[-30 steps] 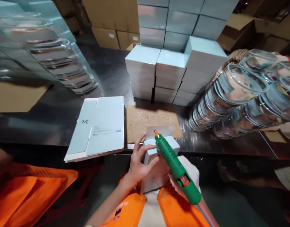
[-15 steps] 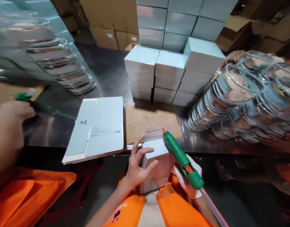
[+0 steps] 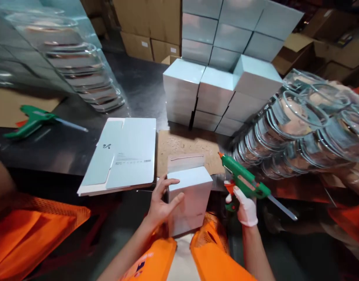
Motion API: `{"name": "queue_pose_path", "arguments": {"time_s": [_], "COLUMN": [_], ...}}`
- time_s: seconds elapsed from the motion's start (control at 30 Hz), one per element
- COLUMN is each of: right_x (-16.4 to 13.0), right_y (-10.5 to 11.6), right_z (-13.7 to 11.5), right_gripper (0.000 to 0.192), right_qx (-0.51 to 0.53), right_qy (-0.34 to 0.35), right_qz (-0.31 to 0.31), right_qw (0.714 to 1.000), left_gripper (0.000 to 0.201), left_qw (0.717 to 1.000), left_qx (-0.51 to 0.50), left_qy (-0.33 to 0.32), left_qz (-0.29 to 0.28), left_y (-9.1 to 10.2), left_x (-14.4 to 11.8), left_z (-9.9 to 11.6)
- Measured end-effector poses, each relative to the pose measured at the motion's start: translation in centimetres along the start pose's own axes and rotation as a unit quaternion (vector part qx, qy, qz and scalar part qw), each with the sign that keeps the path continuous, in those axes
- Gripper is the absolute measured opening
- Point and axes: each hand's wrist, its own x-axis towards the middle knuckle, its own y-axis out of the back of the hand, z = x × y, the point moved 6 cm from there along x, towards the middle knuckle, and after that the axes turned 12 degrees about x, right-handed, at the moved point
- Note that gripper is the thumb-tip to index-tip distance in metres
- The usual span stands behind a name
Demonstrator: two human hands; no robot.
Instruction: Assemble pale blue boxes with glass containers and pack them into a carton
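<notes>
Here, left hand (image 3: 161,205): half open, it held the white box (image 3: 193,207).
White box: sat just in front of the cardboard pad (image 3: 186,142).
Right hand (image 3: 247,208): curled round the glue gun (image 3: 246,179), right of the cardboard pad.

A dark, shiny tabletop (image 3: 141,88) bears a green glue gun (image 3: 39,116) lying at far left, a stack of clear tubs (image 3: 84,74) beyond it, more tubs (image 3: 286,127) at right, and piled white boxes (image 3: 214,93) back centre, with brown cartons (image 3: 164,21) behind.
</notes>
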Motion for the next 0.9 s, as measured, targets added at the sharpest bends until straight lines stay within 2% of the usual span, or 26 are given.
{"name": "queue_pose_path", "arguments": {"time_s": [0.07,0.17,0.23,0.3,0.37,0.43,0.5,0.57,0.63,0.7,0.77,0.83,0.9], "right_x": [2.9,6.4,7.5,7.4,6.3,4.6,2.9,1.6,1.1,1.4,1.9,1.7,0.8], "right_y": [-1.6,-3.1,-2.5,-0.9,0.3,-0.4,-3.2,-6.6,-8.6,-8.9,-8.2,-7.8,-7.7], "right_z": [0.6,1.1,1.0,0.2,-1.7,-4.3,-5.9,-5.8,-4.9,-4.1,-3.8,-4.2,-5.0], "right_gripper": [0.059,0.056,0.049,0.042,0.032,0.030,0.044,0.051,0.049,0.049,0.053,0.067,0.084], "right_qx": [0.050,0.069,0.025,-0.038,-0.079,-0.069,-0.033,0.017,0.058,0.080,0.067,0.033,-0.006], "right_qy": [-0.076,-0.129,-0.149,-0.159,-0.115,-0.025,0.020,-0.028,-0.089,-0.100,-0.059,0.009,0.094], "right_qz": [0.000,-0.010,-0.016,-0.006,0.023,0.021,-0.064,-0.181,-0.233,-0.227,-0.233,-0.309,-0.410], "right_qw": [0.996,0.989,0.988,0.987,0.990,0.997,0.997,0.983,0.967,0.965,0.968,0.950,0.907], "left_gripper": [0.028,0.029,0.028,0.027,0.027,0.027,0.027,0.029,0.031,0.032,0.039,0.054,0.067], "left_qw": [1.000,0.999,0.998,0.998,0.998,0.998,0.996,0.993,0.992,0.992,0.986,0.973,0.962], "left_qx": [-0.020,-0.043,-0.047,-0.046,-0.051,-0.061,-0.080,-0.096,-0.104,-0.118,-0.163,-0.228,-0.270], "left_qy": [0.015,0.018,0.021,0.025,0.023,0.009,-0.015,-0.038,-0.041,-0.017,0.019,0.040,0.034], "left_qz": [0.001,0.017,0.028,0.030,0.017,-0.005,-0.032,-0.056,-0.064,-0.051,-0.016,0.015,0.019], "left_y": [-0.2,0.1,0.5,0.7,0.6,0.1,-0.7,-1.4,-1.9,-2.2,-2.3,-2.3,-2.2], "left_x": [0.0,0.1,0.2,0.3,0.5,0.8,1.0,0.9,0.6,0.3,0.1,0.1,0.3], "left_z": [-0.6,-0.4,-0.1,0.0,0.1,0.3,0.8,1.2,1.3,1.0,0.4,0.0,-0.2]}}
